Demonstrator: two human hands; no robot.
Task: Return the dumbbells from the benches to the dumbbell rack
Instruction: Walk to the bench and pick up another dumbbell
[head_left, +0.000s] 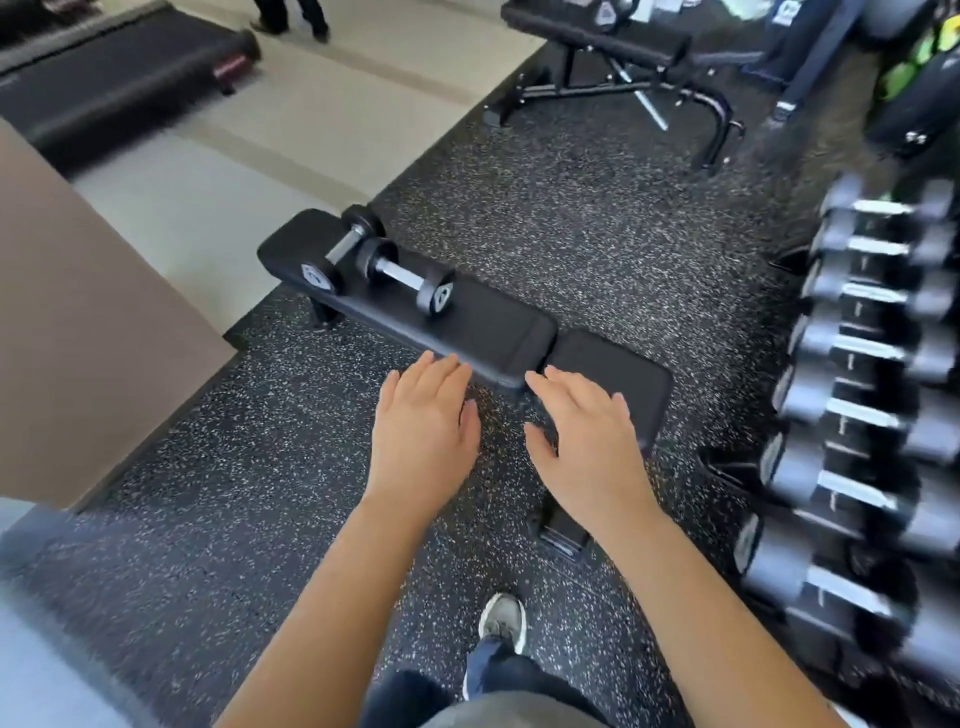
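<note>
- My left hand and right hand are both flat, fingers straight, gripping nothing, held out at the near end of the bench.
- The near dumbbell lies on the bench's far half.
- The far dumbbell is just beside it (contact unclear).
- The dumbbell rack is on my right, blurred, with loaded rows.
- My shoe is on the speckled floor.
</note>
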